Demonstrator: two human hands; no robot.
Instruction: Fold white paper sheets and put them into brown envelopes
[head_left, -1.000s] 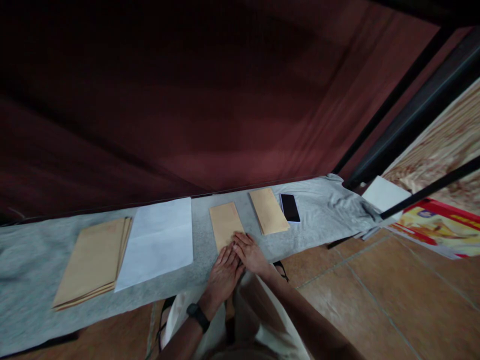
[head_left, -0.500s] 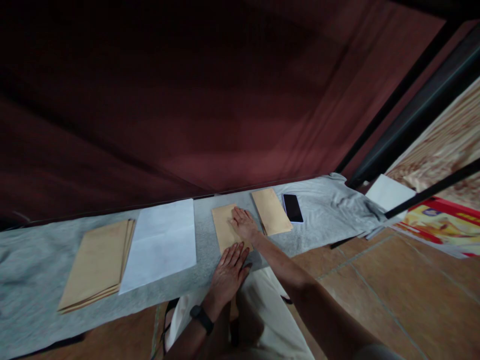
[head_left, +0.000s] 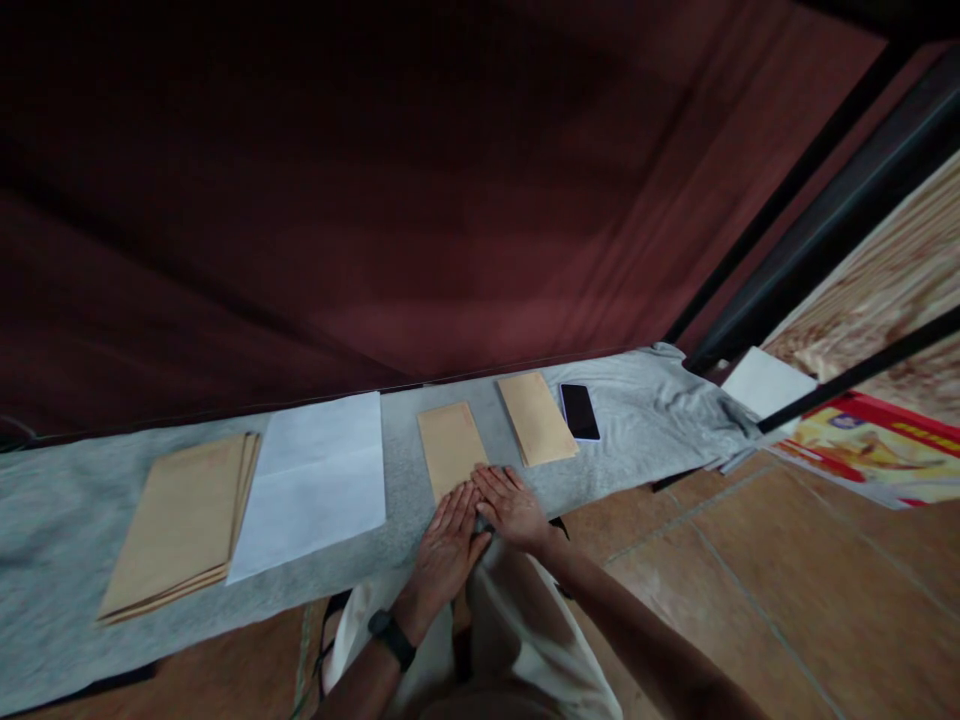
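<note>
A brown paper envelope [head_left: 452, 440] lies flat on the grey cloth in front of me. My left hand [head_left: 448, 535], with a dark watch at the wrist, rests palm down on its near end, fingers stretched out. Beside it, my right hand [head_left: 511, 505] also lies flat over the near right corner, its fingertips meeting the left hand's. Both hands cover the envelope's near edge. To the right sits a small pile of brown envelopes [head_left: 537, 418]. White paper sheets [head_left: 315, 480] are spread to the left, next to a stack of larger brown envelopes [head_left: 176, 525].
A phone [head_left: 580, 412] lies right of the small pile. The grey cloth [head_left: 637, 400] covers a narrow bench against a dark red drape [head_left: 420, 250]. Black metal bars [head_left: 795, 200] stand at the right, near a red and yellow box [head_left: 877, 450] on the tiled floor.
My right hand has slid down the envelope toward me, from its middle to the near edge beside my left hand. The left hand stays flat at the near end.
</note>
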